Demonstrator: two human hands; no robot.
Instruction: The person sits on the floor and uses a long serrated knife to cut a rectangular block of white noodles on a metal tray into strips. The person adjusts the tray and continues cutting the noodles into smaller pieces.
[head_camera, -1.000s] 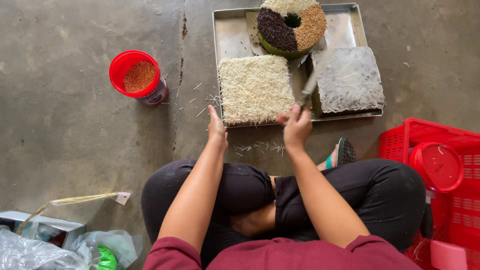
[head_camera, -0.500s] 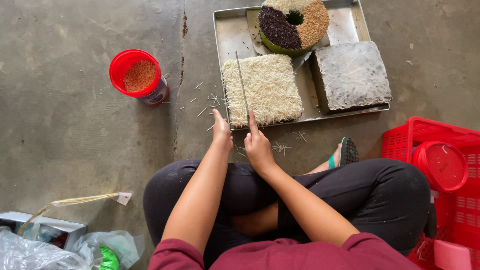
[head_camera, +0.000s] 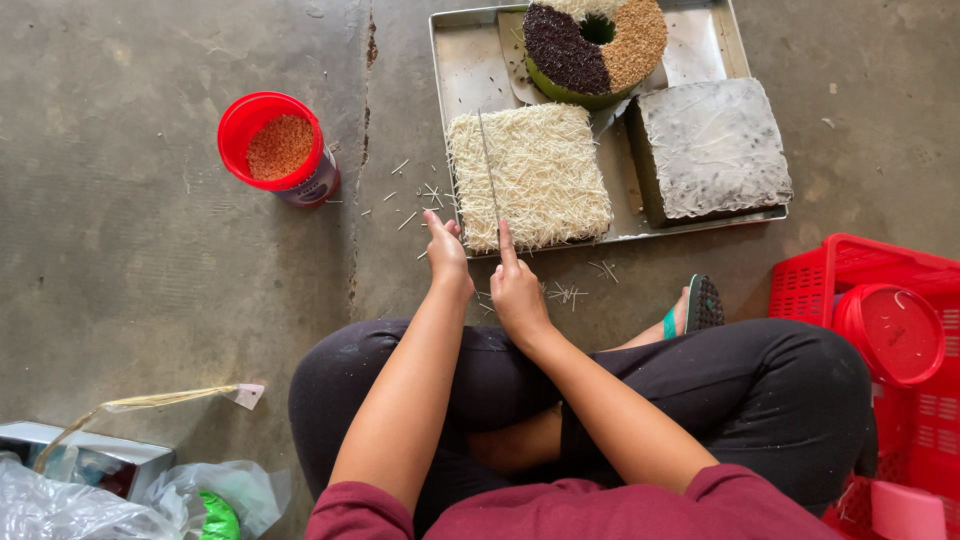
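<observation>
Currently right hand (head_camera: 518, 290) grips a thin knife (head_camera: 487, 168), forefinger along the spine; blade runs near-to-far, tip pointing far, across the pale shred-covered square block (head_camera: 545, 170) in the metal tray (head_camera: 462, 70). Left hand (head_camera: 446, 252), fingers together, rests at the block's near-left corner.

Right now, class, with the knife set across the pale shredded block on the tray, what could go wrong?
1. The left hand rests at the shredded block's near edge, beside the knife; a slip could cut it.
2. Loose shreds already litter the floor; more may scatter.
3. The open red container of grains stands close by and could be knocked over.
</observation>
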